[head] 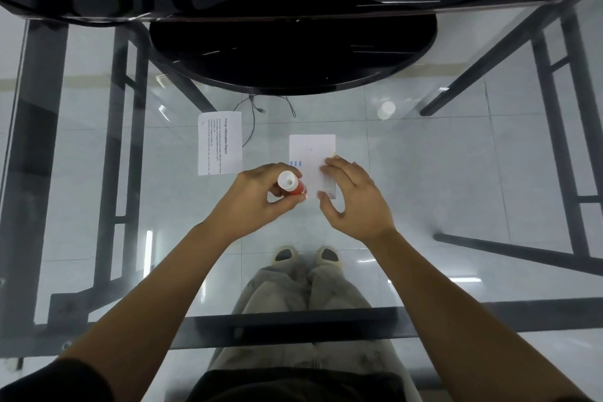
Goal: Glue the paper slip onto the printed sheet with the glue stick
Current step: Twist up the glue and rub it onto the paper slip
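My left hand (257, 196) grips a red glue stick (291, 184) with its uncapped white end pointing up at the camera. Just to its right lies a white paper slip (312, 153) with small blue marks, flat on the glass table. My right hand (354, 199) rests on the slip's right side, fingertips spread and pressing on the paper, covering its lower right corner. A printed sheet (220, 143) headed "Printer Information Report" lies flat to the left, apart from both hands and from the slip.
The glass table top (440, 173) shows the dark metal frame and tiled floor beneath. A black monitor stand (293, 55) sits at the back. A white cap (386, 110) stands at the back right. My legs and shoes show through the glass.
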`<act>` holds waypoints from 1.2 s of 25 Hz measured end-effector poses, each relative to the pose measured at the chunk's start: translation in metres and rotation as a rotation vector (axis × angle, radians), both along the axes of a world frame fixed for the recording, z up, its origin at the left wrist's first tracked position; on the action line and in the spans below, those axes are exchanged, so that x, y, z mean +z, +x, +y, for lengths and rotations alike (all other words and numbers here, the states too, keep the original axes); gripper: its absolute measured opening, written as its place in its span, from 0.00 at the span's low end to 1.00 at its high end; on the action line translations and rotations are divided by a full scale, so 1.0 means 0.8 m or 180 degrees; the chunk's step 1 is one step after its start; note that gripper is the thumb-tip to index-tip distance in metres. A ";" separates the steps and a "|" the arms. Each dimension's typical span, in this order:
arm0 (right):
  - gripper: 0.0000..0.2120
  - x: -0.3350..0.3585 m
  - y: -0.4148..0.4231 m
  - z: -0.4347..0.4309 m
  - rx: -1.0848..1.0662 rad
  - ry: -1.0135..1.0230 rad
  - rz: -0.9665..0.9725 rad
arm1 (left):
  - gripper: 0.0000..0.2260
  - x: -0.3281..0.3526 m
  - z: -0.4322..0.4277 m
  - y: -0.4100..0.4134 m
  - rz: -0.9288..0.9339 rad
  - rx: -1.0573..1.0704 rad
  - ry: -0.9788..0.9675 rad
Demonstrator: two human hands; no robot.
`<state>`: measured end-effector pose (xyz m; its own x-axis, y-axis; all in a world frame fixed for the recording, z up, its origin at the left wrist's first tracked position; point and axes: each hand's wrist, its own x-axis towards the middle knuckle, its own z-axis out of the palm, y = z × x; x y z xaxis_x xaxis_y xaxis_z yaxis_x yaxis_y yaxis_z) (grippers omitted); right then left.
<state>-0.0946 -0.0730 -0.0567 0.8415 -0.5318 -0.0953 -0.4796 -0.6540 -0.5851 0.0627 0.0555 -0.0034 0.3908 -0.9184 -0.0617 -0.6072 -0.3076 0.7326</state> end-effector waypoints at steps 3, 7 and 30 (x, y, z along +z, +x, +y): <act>0.24 0.001 -0.001 0.000 -0.0009 0.0013 0.0024 | 0.12 0.004 -0.004 0.012 -0.0220 0.0270 -0.0063; 0.24 0.000 0.000 -0.001 0.0012 0.0017 0.0033 | 0.14 0.007 -0.005 0.000 0.0006 0.0185 -0.0061; 0.24 -0.001 -0.001 -0.001 0.0034 0.0056 -0.0070 | 0.13 0.006 -0.024 0.006 0.0020 -0.0182 0.0010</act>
